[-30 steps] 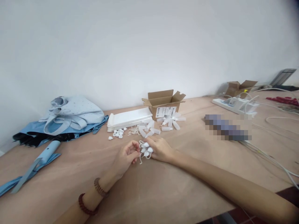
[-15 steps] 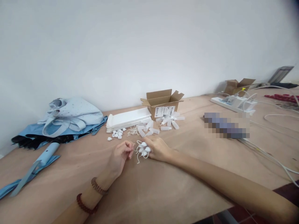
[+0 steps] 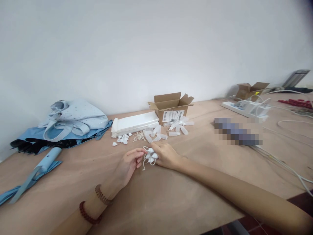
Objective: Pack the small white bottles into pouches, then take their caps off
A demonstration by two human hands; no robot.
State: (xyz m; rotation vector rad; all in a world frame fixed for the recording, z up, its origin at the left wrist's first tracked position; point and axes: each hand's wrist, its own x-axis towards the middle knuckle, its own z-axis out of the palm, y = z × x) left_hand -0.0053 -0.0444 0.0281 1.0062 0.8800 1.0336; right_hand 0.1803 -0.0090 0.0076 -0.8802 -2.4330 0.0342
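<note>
My right hand [image 3: 166, 156] is wrapped round a bunch of white pointed caps with cords [image 3: 151, 156], tips facing left and toward me. Whatever sits below the caps is hidden inside the hand. Thin white cords loop out around the bunch, and one end dangles at its lower left. My left hand [image 3: 132, 160] reaches in from the left, thumb and forefinger pinched at a white cord [image 3: 145, 148] beside the caps. Just beyond the hands lie small translucent bottles [image 3: 156, 131], a heap of short pale cords [image 3: 139, 136] and loose white caps [image 3: 123, 139].
Behind stand a stack of white packets [image 3: 134, 122] and an open cardboard box [image 3: 171, 109], with more bottles [image 3: 179, 126] in front. A blue umbrella [image 3: 49, 160] and a pale cloth bag [image 3: 75, 117] lie left. A power strip [image 3: 244, 109] with cables is right.
My left hand has moved slightly right and up, bringing its fingertips onto the cord by the caps. The right hand and its bunch have stayed nearly in place.
</note>
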